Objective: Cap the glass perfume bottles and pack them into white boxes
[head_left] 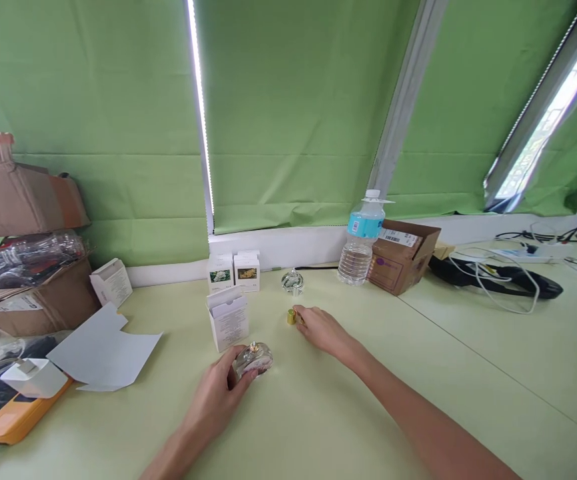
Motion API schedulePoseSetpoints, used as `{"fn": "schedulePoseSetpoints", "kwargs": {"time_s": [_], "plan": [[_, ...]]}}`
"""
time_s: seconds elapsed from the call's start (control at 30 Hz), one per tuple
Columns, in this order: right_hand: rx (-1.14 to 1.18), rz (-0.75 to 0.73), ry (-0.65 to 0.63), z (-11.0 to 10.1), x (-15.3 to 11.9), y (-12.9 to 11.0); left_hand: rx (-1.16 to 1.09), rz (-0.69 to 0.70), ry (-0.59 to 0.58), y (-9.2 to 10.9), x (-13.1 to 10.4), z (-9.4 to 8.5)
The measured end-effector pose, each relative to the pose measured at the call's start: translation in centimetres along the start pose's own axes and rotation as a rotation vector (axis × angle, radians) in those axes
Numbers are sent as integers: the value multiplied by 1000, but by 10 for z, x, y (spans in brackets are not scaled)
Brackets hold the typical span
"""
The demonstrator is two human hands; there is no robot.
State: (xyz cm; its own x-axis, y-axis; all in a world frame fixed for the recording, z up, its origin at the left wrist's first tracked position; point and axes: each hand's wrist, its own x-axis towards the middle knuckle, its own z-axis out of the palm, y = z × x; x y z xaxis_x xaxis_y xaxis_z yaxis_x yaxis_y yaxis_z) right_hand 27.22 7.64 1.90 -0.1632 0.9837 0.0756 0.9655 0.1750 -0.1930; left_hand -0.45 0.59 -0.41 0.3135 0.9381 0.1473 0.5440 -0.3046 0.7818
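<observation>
My left hand [216,387] is closed around the side of a small round glass perfume bottle [254,360]. Its gold spray nozzle is bare and points up. Farther off, the fingers of my right hand [321,328] pinch at the right side of a small gold bottle cap [291,317] at table level. Behind the cap sits a second round glass bottle [293,282] with a silver cap. An opened white carton [228,318] with printed text stands just beyond my left hand.
Two white picture cartons [247,271] stand by the wall. To the right are a water bottle [361,243] and a brown box [401,257]. Paper sheets [111,347], an orange power strip [21,413] and stacked cardboard boxes [28,200] occupy the left. Cables and a black strap [498,279] lie right.
</observation>
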Motion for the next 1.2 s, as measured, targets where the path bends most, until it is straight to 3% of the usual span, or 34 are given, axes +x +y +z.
{"fn": "schedulePoseSetpoints", "kwargs": {"time_s": [1.2], "plan": [[-323,-74,-83,-10,-5,-7,27,-22,-15,6,-1,-3]]}}
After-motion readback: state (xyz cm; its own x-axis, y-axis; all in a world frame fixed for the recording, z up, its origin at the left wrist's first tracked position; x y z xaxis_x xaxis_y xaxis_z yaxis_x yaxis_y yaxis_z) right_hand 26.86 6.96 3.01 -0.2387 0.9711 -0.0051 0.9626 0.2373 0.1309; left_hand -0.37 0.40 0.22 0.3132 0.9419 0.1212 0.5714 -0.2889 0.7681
